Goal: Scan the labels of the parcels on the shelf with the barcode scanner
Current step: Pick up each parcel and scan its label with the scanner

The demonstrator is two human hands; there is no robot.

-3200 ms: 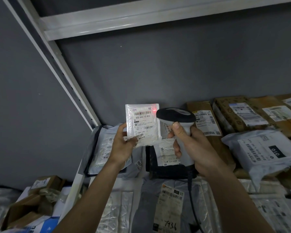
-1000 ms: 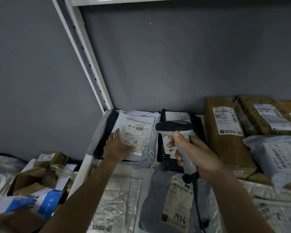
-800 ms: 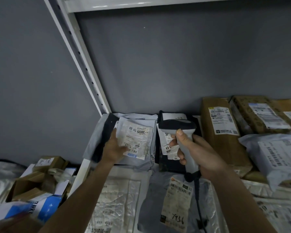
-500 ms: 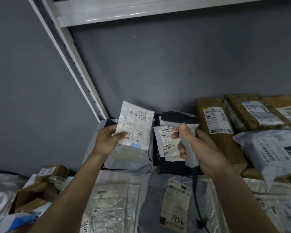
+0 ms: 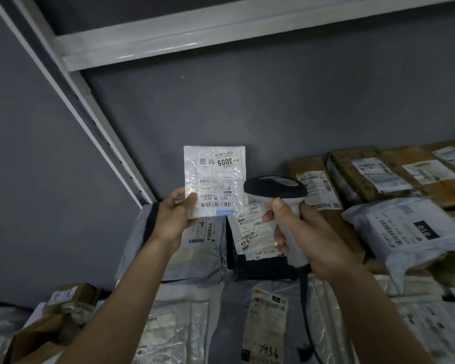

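Note:
My left hand [image 5: 171, 218] pinches the lower left corner of a small white parcel [image 5: 215, 179], held upright above the shelf. Its label, marked 3005, faces me upside down. My right hand [image 5: 304, 233] grips the white handle of the barcode scanner [image 5: 275, 189]. The scanner's dark head sits just right of the parcel's lower edge. The scanner's cable [image 5: 306, 311] hangs down from the handle. No red scan light shows on the label.
Grey and black mailer bags [image 5: 195, 248] lie on the shelf under my hands. Brown cartons [image 5: 373, 172] and a grey bag [image 5: 405, 232] fill the right. Flat bags [image 5: 267, 321] lie in front. The white shelf post [image 5: 71, 101] slants at left, with boxes [image 5: 63, 308] beyond.
My left hand picked the 3005 parcel off the pile and raised it upright beside the scanner head. The right hand stayed on the scanner and rose slightly.

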